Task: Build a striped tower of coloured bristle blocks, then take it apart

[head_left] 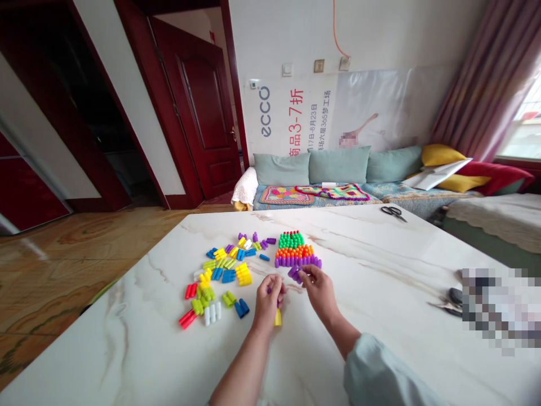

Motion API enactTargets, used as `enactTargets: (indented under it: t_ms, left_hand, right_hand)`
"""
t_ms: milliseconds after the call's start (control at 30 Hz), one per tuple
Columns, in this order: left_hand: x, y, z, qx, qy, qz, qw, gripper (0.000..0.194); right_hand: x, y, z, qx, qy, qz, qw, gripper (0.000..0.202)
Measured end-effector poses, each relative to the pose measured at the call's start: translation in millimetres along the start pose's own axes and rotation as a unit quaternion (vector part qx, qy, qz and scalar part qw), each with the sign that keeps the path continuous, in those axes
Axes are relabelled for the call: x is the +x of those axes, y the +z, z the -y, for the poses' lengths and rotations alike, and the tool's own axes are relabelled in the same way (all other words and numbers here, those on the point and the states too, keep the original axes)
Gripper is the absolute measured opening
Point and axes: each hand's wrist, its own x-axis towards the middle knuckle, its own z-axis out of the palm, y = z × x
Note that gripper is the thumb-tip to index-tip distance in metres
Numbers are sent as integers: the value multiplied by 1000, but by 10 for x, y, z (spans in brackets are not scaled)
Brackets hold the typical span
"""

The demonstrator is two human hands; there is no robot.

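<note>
Partly hidden: purple piece (275,289) under left fingers (276,285).

Both forearms ran off the lower picture edge. The left hand (268,299) hid most of a small purple plastic peg (270,289). Well right of the right hand (319,287), a pixelated grey-white patch (499,310) concealed whatever lay there.

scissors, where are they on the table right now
In the head view the scissors lie at the far right edge of the white table, near the sofa, well beyond the block panel and both hands.
</note>
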Motion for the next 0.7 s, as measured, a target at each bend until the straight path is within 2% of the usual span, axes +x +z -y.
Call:
enactTargets:
  t_ms: [100, 200, 300, 467, 600, 700]
  left_hand:
    - [56, -20, 20, -65, 17, -37, 997, 44]
    - [96, -30, 27, -97, 21, -56, 993, 44]
    - [119, -43, 38, -112, 15, -55, 992, 44]
    - [149, -76, 68, -128, 37, -77, 988, 40]
    - [158, -83, 57, -127, 41, -82, 988, 40]
    - [149, -74, 34, -127, 42, -84, 987, 40]
  right_hand:
    - [135, -35, -141, -158, -54, 36, 985, 19]
    - [262, 36, -221, -237, -80, 74, 965, 19]
    - [332, 163, -234, -239, -96, 68, 964, 18]
    - [188, 215, -216, -219, -117, -7, 969, 17]
    - [21, 148, -229, -252, -133, 19, 958, 23]
    - [34, 158, -202, -296, -86, 16, 951, 28]
